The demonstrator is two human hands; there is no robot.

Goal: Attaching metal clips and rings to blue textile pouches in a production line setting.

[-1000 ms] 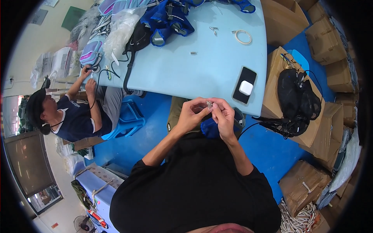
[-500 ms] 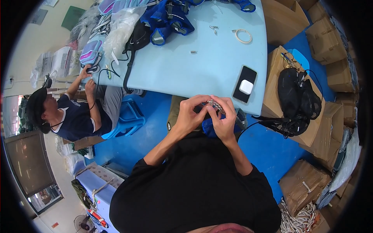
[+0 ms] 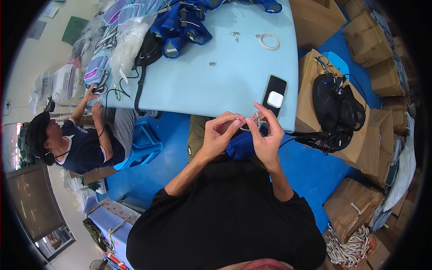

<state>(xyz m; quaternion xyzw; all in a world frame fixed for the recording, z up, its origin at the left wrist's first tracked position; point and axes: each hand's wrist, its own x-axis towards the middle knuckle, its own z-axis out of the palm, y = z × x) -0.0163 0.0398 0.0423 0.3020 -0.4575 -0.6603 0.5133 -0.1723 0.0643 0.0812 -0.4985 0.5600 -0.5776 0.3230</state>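
Observation:
In front of my body, at the table's near edge, both hands are raised close together. My left hand (image 3: 218, 137) pinches one end of a small, thin, silvery piece between thumb and forefinger. My right hand (image 3: 267, 140) pinches a small shiny metal fitting (image 3: 256, 117), its forefinger lifted. The two pinches nearly meet; whether the pieces are joined I cannot tell. Below the hands, a blue fabric item (image 3: 240, 145) lies at my lap. Small metal pieces (image 3: 235, 36) and a short metal piece (image 3: 212, 64) lie on the light blue table (image 3: 184, 85).
A phone (image 3: 274, 90) with a white case (image 3: 275, 99) on it lies at the table's right. Beyond are a pale ring (image 3: 269, 41) and blue fabric bags (image 3: 182, 31). Left, a co-worker (image 3: 85, 139) handles a bag. A black bag (image 3: 335, 108) rests on a carton (image 3: 310, 85) at right.
My hands have drawn slightly apart, the small metal fitting now showing between them. My right forefinger has lifted. The whole view has shifted a little, moving the table leftward in it.

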